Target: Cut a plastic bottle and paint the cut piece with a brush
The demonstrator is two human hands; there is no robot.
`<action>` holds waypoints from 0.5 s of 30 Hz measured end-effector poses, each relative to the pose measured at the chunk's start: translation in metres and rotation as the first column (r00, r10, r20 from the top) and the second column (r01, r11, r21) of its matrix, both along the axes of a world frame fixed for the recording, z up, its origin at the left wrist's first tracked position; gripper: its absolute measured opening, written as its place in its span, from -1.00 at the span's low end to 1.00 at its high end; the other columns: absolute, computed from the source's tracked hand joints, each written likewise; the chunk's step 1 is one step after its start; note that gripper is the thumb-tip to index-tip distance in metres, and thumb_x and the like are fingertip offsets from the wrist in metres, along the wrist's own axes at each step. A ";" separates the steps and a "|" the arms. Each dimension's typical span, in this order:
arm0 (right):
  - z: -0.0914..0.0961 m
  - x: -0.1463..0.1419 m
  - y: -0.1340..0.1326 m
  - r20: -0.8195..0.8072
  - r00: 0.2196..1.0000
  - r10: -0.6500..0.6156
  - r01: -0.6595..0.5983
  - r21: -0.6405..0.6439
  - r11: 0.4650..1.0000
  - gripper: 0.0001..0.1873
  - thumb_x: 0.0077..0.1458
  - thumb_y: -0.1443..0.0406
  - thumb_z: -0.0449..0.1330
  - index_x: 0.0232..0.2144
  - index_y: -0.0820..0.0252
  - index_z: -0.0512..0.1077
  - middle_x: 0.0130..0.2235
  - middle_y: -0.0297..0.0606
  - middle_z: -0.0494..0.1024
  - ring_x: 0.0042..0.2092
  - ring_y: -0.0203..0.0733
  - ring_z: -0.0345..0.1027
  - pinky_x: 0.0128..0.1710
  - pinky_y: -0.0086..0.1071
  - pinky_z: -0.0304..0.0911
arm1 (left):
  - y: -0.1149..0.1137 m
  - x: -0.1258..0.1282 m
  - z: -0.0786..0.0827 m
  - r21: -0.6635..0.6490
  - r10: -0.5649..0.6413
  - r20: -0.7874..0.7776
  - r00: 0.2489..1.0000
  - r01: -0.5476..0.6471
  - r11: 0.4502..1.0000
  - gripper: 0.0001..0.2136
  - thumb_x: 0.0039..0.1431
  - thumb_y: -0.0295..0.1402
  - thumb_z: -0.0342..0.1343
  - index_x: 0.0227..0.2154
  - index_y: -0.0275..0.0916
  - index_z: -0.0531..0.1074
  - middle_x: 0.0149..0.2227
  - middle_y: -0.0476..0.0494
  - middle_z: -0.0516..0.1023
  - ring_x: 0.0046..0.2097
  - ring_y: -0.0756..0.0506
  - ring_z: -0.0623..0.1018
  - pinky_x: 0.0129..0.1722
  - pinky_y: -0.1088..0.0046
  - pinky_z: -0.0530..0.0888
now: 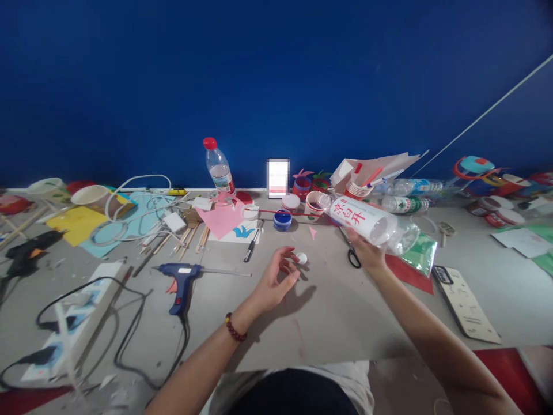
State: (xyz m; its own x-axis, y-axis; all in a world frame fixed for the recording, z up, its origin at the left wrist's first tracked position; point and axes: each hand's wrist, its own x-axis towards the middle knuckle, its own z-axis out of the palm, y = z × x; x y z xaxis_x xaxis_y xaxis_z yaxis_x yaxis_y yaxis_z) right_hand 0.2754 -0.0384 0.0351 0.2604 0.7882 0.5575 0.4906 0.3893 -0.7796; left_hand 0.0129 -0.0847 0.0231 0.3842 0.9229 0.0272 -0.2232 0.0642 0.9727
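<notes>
My right hand [365,248] is wrapped round a large clear plastic bottle [358,219] with a white label and red characters. The bottle is tipped, its mouth pointing left at the rim of a small paper cup [313,204]; whether water is flowing I cannot make out. Over the table, my left hand [279,279] has its fingers curved and apart, with nothing in them. A white bottle cap [301,258] lies just beyond its fingertips. Left of the cup are a jar of blue paint [283,220] and a thin red stick [280,212]. Black-handled scissors [354,258] lie under the bottle.
At left are a blue glue gun [179,274], its cord and a white power strip [82,323]. A red-capped bottle [218,167] and a phone-like screen [278,177] stand by the blue wall. A pen [253,245] lies in the middle; another phone [466,302] lies right.
</notes>
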 end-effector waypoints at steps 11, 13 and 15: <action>0.041 -0.002 0.023 -0.217 0.966 -0.144 0.140 -0.033 0.990 -0.39 -0.09 -0.03 0.39 -0.04 0.13 0.47 -0.16 -0.14 0.65 -0.09 0.04 0.56 0.00 0.03 0.47 | 0.000 -0.001 0.003 -0.044 0.020 0.024 1.000 -0.019 0.999 -0.56 0.09 -0.31 0.32 0.04 -0.07 0.39 -0.09 -0.16 0.51 -0.22 -0.06 0.51 -0.12 0.29 0.45; 0.048 -0.002 0.027 -0.211 0.971 -0.113 0.109 -0.029 0.994 -0.41 -0.07 -0.02 0.39 -0.04 0.14 0.47 -0.15 -0.13 0.65 -0.10 0.03 0.56 -0.04 0.01 0.49 | 0.000 -0.002 0.003 -0.030 0.018 -0.003 1.000 -0.019 0.999 -0.55 0.09 -0.32 0.32 0.04 -0.07 0.38 -0.08 -0.16 0.51 -0.22 -0.07 0.52 -0.12 0.28 0.46; 0.055 -0.001 0.032 -0.196 0.975 -0.106 0.101 -0.034 0.994 -0.44 -0.06 -0.02 0.39 -0.08 0.16 0.49 -0.16 -0.12 0.65 -0.11 0.04 0.56 -0.04 0.01 0.50 | 0.000 -0.002 0.002 -0.015 0.017 -0.024 1.000 -0.018 1.000 -0.56 0.11 -0.32 0.30 0.05 -0.07 0.36 -0.08 -0.18 0.51 -0.22 -0.09 0.52 -0.13 0.26 0.47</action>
